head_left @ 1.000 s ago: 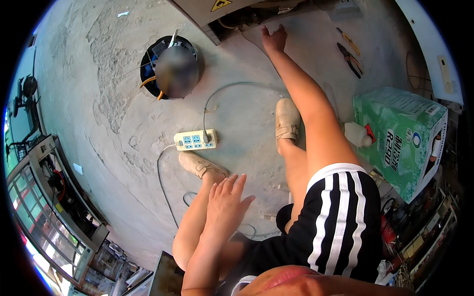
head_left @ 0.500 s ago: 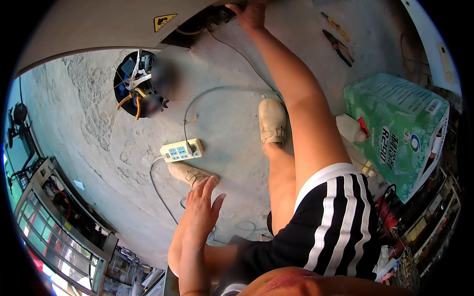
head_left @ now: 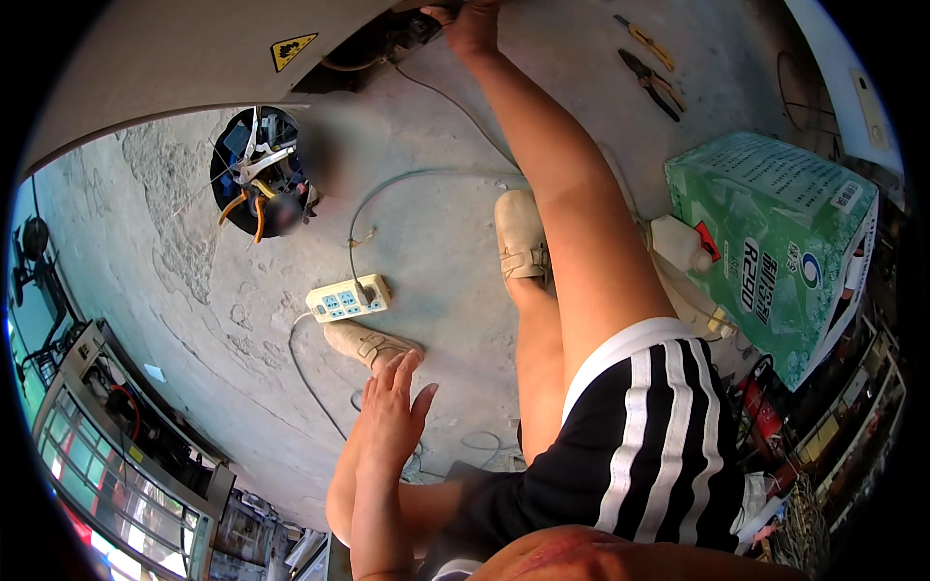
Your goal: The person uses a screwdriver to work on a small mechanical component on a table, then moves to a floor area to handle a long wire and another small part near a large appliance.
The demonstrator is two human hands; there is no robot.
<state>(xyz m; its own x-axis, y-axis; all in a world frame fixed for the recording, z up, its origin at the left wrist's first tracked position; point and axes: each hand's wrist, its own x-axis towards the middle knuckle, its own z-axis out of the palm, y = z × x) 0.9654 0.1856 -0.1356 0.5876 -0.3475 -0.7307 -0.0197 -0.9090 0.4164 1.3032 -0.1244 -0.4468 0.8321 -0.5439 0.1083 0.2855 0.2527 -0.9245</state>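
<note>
Reaching right hand [head_left: 472, 21] into grey metal casing [head_left: 174, 58], left hand [head_left: 392, 418] flat (rough concrete [head_left: 436, 242])

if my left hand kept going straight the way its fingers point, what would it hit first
Probably the beige shoe just past the fingertips of the left hand; beyond that lies the white power strip on the concrete floor. The hand may be above the shoe, since depth is unclear.

Green box [head_left: 775, 242], black-and-white striped shorts [head_left: 639, 436]
</note>
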